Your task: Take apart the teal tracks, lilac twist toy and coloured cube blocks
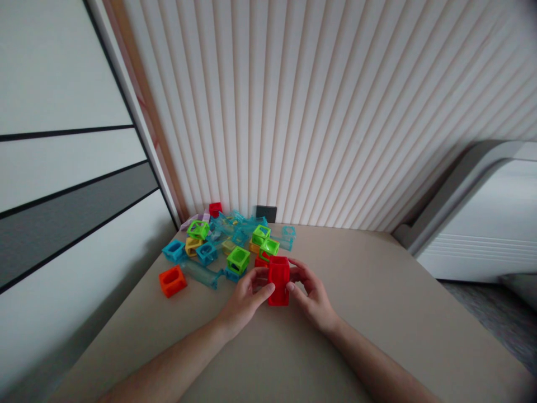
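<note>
Between my two hands stands an upright red toy block [278, 282], taller than it is wide, with a hollowed face toward me. My left hand [253, 291] grips its left side, thumb on the near face and fingers behind. From the right, my right hand [309, 291] holds the same block, its thumb at the near edge and its fingers round the back. Just behind the left fingers, another red block [262, 262] is partly hidden. A green block [269, 249] sits beyond it, and a second green block [238, 260] lies left of my hands.
An orange block [172, 281] rests at the left, near clear blue tube pieces [202, 273] and several coloured blocks. A small dark box [266, 213] stands against the pleated curtain [268, 112]. The pale tabletop [377, 296] extends right toward a white padded panel [482, 212].
</note>
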